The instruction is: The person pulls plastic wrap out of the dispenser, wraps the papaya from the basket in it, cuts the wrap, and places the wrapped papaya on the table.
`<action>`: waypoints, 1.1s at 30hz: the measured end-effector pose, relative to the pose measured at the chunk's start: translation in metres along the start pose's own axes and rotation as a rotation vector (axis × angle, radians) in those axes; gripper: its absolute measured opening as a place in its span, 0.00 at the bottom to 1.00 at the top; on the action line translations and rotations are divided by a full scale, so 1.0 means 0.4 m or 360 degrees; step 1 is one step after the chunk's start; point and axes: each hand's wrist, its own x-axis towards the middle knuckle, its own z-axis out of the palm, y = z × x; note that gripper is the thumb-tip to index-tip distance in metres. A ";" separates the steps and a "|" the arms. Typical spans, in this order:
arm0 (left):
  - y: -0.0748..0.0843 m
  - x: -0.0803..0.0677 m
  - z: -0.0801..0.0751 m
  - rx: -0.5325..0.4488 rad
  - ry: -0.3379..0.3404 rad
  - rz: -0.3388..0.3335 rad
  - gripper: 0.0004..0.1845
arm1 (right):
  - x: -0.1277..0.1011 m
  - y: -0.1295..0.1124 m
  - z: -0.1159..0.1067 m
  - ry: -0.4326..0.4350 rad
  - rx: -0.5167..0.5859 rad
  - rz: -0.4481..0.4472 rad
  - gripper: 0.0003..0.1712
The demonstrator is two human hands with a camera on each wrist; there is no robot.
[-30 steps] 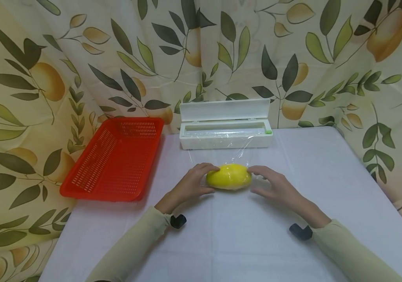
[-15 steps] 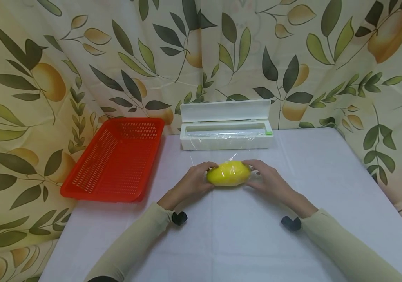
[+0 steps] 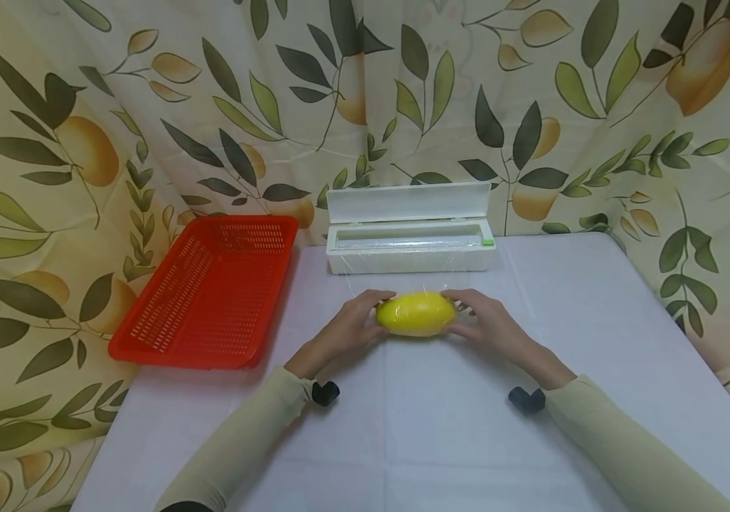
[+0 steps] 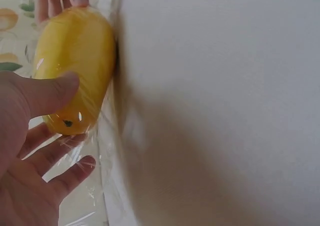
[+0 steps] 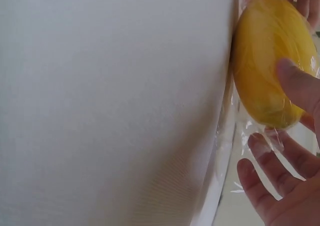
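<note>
A yellow oval fruit (image 3: 416,314), mango-like, lies sideways on the table in clear cling film (image 4: 90,201). My left hand (image 3: 351,326) holds its left end, thumb across the near side and fingers spread behind and under the end. At the other end my right hand (image 3: 492,326) grips it likewise, its thumb (image 5: 297,81) pressed on the skin. In the left wrist view a small dark green mark shows near the fruit's end. Thin film strands run from the fruit back to the white film dispenser (image 3: 411,263), whose lid stands raised.
Inside the dispenser lies a roll of film (image 3: 410,242), with a green slider (image 3: 487,242) at its right end. A red perforated basket (image 3: 188,357) stands at the left. White cloth (image 3: 442,427) covers the table, and a leaf-patterned curtain (image 3: 435,107) hangs behind.
My right hand has moved left and its thumb has come onto the fruit. The fruit has shifted slightly away from me, towards the dispenser. Over the last half second, little moves.
</note>
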 end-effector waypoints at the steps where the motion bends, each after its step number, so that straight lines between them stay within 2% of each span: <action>1: -0.002 0.002 -0.002 -0.0023 -0.0001 -0.0004 0.34 | 0.003 0.003 -0.001 -0.0012 0.0009 0.0015 0.39; 8: -0.005 0.019 -0.013 -0.0020 -0.0033 -0.0055 0.28 | 0.032 0.014 -0.022 -0.0127 0.0088 0.0080 0.36; 13: -0.004 0.029 -0.017 -0.0008 -0.0058 -0.0118 0.28 | 0.054 0.019 -0.039 -0.0215 0.0102 0.0087 0.34; 18: -0.004 0.036 -0.019 0.0069 -0.0064 -0.0155 0.28 | 0.071 0.019 -0.052 -0.0252 0.0105 0.0117 0.32; 24: -0.006 0.047 -0.016 0.0133 -0.0107 -0.0266 0.33 | 0.083 0.018 -0.050 -0.0252 0.0112 0.0166 0.31; 30: -0.015 0.060 -0.015 0.0152 -0.0102 -0.0292 0.38 | 0.093 0.023 -0.047 -0.0232 0.0108 0.0169 0.33; 33: -0.017 0.070 -0.015 0.0142 -0.0077 -0.0297 0.39 | 0.099 0.024 -0.047 -0.0236 0.0113 0.0173 0.32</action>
